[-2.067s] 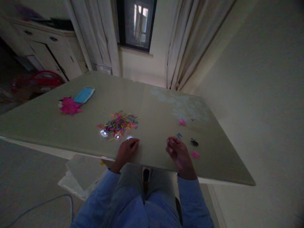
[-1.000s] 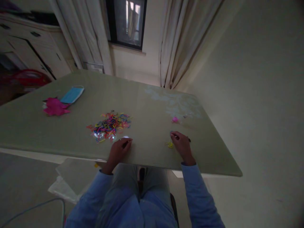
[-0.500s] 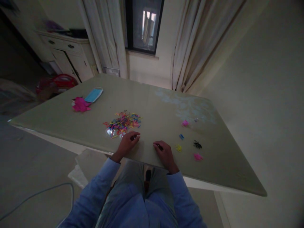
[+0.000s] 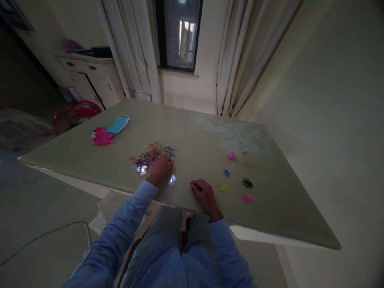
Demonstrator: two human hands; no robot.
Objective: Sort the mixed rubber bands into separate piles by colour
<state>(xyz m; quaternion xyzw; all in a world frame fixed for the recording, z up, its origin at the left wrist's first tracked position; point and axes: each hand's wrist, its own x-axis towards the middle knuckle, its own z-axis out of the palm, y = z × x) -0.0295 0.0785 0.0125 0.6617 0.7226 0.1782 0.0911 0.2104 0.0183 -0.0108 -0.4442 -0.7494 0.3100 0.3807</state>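
A heap of small, thin bands (image 4: pixel 151 154) in many colours, apparently rubber bands, lies on the table left of centre. My left hand (image 4: pixel 160 169) is at the heap's right edge with its fingers drawn together. Whatever they pinch is hidden behind the hand. My right hand (image 4: pixel 204 195) rests near the table's front edge, thumb and forefinger pressed together, and I cannot make out anything between them. Just right of it are small groups of bands: yellow (image 4: pixel 222 187), blue (image 4: pixel 226 173), black (image 4: pixel 247 183) and pink (image 4: pixel 247 198). Farther back lies another pink bunch (image 4: pixel 231 156).
A clear plastic bag (image 4: pixel 142 170) glints at the heap's near side. Toward the left lie a blue face mask (image 4: pixel 119 125) and a crumpled pink piece (image 4: pixel 103 137). A small pale bunch (image 4: pixel 245 151) sits at the right. The glossy table (image 4: pixel 186 132) reaches toward the curtained window.
My left hand has moved forward from the front of the heap to its right edge. My right hand stays nearly in place, fingers still together. The view has shifted slightly.
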